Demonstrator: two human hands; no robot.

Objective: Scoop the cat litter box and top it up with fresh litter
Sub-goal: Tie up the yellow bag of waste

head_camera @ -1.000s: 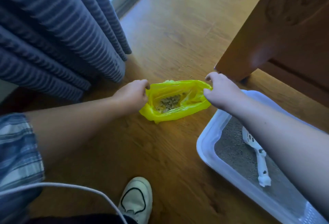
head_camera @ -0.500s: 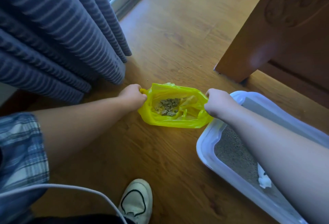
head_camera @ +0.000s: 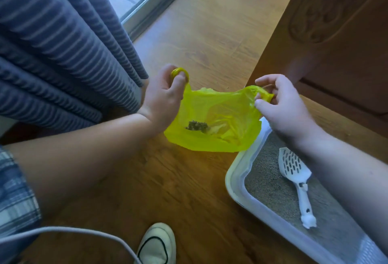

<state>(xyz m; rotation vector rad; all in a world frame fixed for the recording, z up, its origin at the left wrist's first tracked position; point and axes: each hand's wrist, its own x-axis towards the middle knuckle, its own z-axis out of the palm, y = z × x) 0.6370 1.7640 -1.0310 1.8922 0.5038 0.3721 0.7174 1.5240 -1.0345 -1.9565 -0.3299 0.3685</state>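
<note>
The wooden floor [head_camera: 189,190] fills most of my view, with a striped grey curtain [head_camera: 63,43] on the left and a carved wooden cabinet [head_camera: 336,43] on the right. The litter box [head_camera: 235,182] sits on the floor at lower right, its bed of grey litter [head_camera: 270,188] looking fairly even.

Just beside its near corner hangs the yellow bag [head_camera: 220,108], stretched between my two arms with its mouth up. I cannot tell whether its bottom touches the floor. The left grip [head_camera: 161,95] has its fingers curled through one handle loop [head_camera: 179,71]. The right grip [head_camera: 283,104] pinches the other handle [head_camera: 266,95] between thumb and fingertips, the remaining fingers loosely spread.

The white scoop [head_camera: 294,169] lies on the litter inside the box, in neither grip. A small dark heap of clumps [head_camera: 197,125] sits low in the bag.

I judge the scooping finished and the step in hand to be closing the waste bag. The next move calls for bringing the two handles together over the mouth, crossing them and pulling a knot tight. I must keep the bag upright meanwhile so the clumps stay at the bottom. The plastic looks thin, so I would pull evenly rather than jerk. Topping up remains, and I see no fresh litter supply from here.
</note>
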